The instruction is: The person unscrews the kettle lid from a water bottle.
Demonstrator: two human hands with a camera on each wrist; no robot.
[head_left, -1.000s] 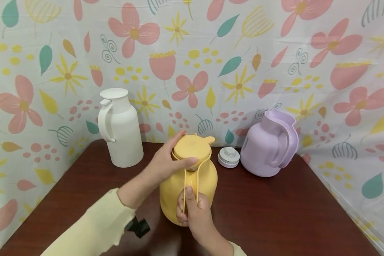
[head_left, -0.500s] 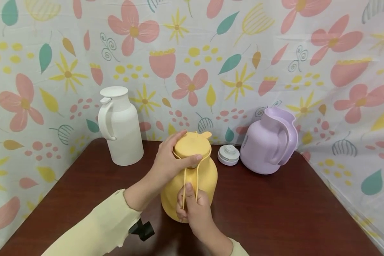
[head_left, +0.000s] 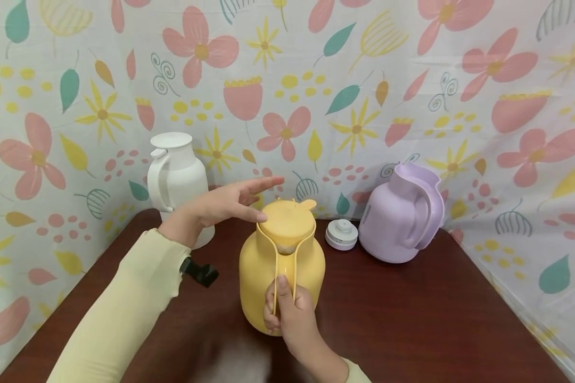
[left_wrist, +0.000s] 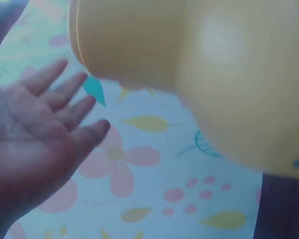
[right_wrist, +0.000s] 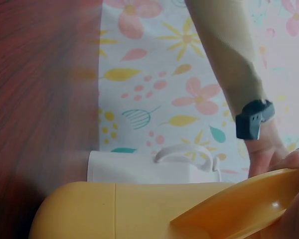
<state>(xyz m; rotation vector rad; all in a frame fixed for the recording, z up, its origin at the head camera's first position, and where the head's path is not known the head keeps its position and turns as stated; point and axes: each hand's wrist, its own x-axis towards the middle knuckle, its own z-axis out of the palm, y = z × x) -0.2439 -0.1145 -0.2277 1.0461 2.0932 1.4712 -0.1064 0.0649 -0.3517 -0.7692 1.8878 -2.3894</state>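
Observation:
A yellow thermos jug [head_left: 251, 276] stands on the table, its handle facing me. My right hand [head_left: 294, 322] grips that handle, with the thumb along its upper side. In the jug's mouth sits a yellow lid [head_left: 287, 218] with a small tab pointing to the right. My left hand [head_left: 232, 201] hovers at the lid's left side with the fingers spread, and its thumb tip is close to the lid's edge; whether it touches, I cannot tell. In the left wrist view the left palm [left_wrist: 35, 134] faces the camera beside the jug's neck [left_wrist: 134, 45], holding nothing.
A white thermos jug [head_left: 187, 183] stands at the back left, partly behind my left hand. At the back right are a lilac jug [head_left: 388, 223] without a lid and a white-and-lilac stopper [head_left: 342, 234]. The dark wooden table [head_left: 412, 319] ends at a flowered cloth [head_left: 287, 80].
My left hand has come off the lid, moving left and up, and its fingers have straightened. The right hand keeps its grip on the handle, and the jug stays in place.

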